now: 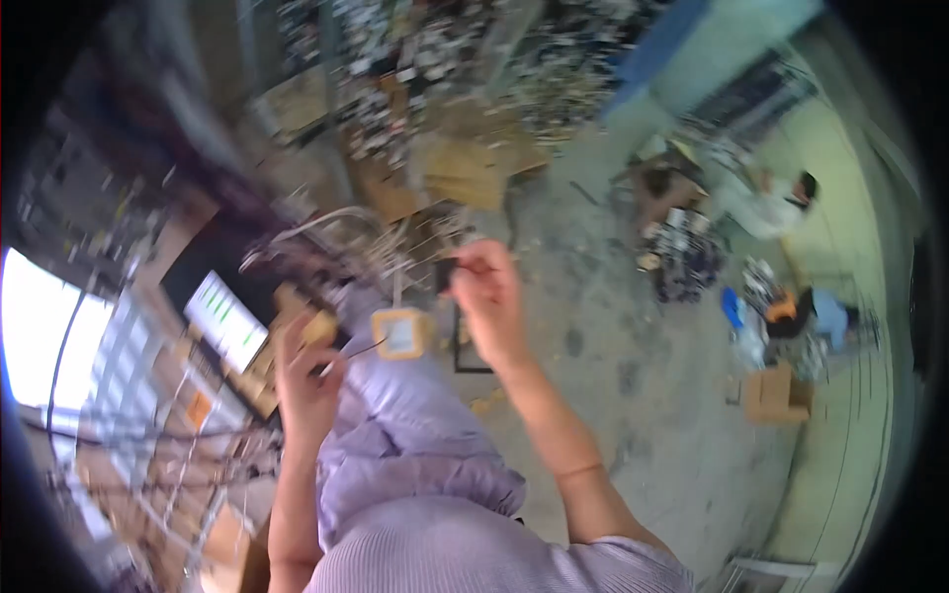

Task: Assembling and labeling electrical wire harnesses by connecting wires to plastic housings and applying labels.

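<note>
My left hand (308, 381) is closed in a pinch around a thin dark rod-like tool (364, 350), whose tip reaches toward a small square yellow-framed piece with a pale centre (399, 310). That piece appears to lie over my legs in light purple trousers (415, 415). My right hand (489, 301) is raised to the right of it, its fingers pinched together. Between those fingertips is a small dark flat piece (446, 276); blur hides its kind. The two hands are apart.
On the left stands a lit screen (227, 321) beside cardboard boxes (229, 544). Heaps of mixed scrap (405, 79) and flattened cardboard (460, 173) lie ahead. A person (761, 208) sits at the far right near piles and an open carton (776, 393) on the grey floor (603, 326).
</note>
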Action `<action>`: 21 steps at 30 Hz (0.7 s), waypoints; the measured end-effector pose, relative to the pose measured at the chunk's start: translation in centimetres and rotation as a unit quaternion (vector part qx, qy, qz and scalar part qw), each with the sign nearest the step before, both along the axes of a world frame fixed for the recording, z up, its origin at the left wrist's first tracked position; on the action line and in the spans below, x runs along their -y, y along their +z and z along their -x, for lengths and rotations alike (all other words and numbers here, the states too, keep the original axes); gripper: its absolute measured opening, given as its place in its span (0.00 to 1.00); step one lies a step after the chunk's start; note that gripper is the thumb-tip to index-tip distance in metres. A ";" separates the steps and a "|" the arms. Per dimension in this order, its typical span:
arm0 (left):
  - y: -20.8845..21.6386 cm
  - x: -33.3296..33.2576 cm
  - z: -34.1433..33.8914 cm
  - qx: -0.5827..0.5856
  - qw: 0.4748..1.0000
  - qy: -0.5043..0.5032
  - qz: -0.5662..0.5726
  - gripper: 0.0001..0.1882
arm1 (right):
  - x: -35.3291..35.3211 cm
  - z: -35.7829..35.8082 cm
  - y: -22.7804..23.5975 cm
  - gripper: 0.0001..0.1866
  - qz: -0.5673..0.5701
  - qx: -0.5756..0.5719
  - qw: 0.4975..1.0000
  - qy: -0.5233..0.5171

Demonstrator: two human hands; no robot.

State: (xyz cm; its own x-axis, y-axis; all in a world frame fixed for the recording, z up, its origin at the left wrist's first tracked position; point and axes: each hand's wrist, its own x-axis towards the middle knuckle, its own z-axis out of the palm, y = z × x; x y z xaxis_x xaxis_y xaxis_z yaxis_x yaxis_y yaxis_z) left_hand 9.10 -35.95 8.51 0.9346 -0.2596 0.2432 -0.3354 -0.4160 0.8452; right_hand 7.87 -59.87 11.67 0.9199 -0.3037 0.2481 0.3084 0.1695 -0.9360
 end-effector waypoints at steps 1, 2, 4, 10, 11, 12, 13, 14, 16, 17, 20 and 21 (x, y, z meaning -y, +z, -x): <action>0.2 0.1 -0.2 -0.117 0.990 -0.022 0.081 0.08 | -0.8 1.3 0.8 0.16 -0.018 -0.018 1.000 0.008; 1.7 0.6 0.0 -0.230 0.960 -0.023 0.157 0.08 | -1.6 2.6 1.6 0.21 -0.028 -0.083 0.996 0.010; 2.6 0.8 0.0 -0.273 0.932 -0.070 0.229 0.06 | -2.6 3.3 1.6 0.17 -0.071 -0.088 0.991 0.075; 5.4 0.2 0.9 -0.325 0.905 -0.092 0.259 0.05 | -5.4 4.3 2.8 0.10 0.063 -0.125 0.984 0.112; 5.4 0.1 1.1 -0.327 0.904 -0.090 0.259 0.05 | -5.3 4.5 2.8 0.10 0.090 -0.129 0.982 0.102; 5.4 0.1 1.2 -0.333 0.898 -0.089 0.275 0.04 | -5.3 4.6 2.9 0.09 0.116 -0.131 0.980 0.090; 5.5 0.1 1.3 -0.338 0.891 -0.089 0.290 0.03 | -5.4 4.5 2.9 0.09 0.111 -0.124 0.982 0.087; 5.6 0.0 1.4 -0.339 0.890 -0.092 0.291 0.03 | -5.5 4.6 3.1 0.09 0.112 -0.125 0.982 0.084; 5.8 -0.1 1.5 -0.339 0.892 -0.100 0.283 0.05 | -5.7 4.8 3.4 0.10 0.109 -0.140 0.980 0.090; 5.8 0.0 1.6 -0.339 0.891 -0.102 0.283 0.05 | -5.6 4.8 3.5 0.10 0.110 -0.140 0.980 0.089; 5.8 0.4 1.6 -0.308 0.902 -0.107 0.284 0.04 | -5.4 4.9 3.6 0.10 0.091 -0.145 0.982 0.079; 5.8 0.5 1.5 -0.304 0.905 -0.109 0.277 0.04 | -5.2 4.8 3.5 0.09 0.098 -0.148 0.981 0.071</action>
